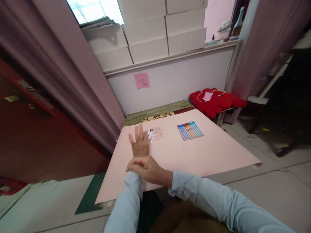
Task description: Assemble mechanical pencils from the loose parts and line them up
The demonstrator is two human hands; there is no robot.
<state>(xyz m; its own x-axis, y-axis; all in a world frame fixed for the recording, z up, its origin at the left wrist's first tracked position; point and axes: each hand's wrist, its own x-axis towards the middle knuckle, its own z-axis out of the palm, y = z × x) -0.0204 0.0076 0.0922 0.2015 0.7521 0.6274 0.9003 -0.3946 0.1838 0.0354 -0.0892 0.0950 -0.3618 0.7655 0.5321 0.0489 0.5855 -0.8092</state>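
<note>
Over the pink sheet (206, 152), right hand (145, 168) grips the flat, spread left hand's (139, 144) wrist.

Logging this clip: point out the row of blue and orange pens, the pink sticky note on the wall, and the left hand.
row of blue and orange pens (190, 130), head view, middle of the barrels.
pink sticky note (141, 80), head view, its centre.
left hand (139, 144), head view, back of the hand.

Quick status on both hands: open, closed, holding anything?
Left hand: open, fingers spread, holding nothing, raised over the pink sheet beside the clear pen caps.
Right hand: closed around the left wrist, no object in it.
</note>
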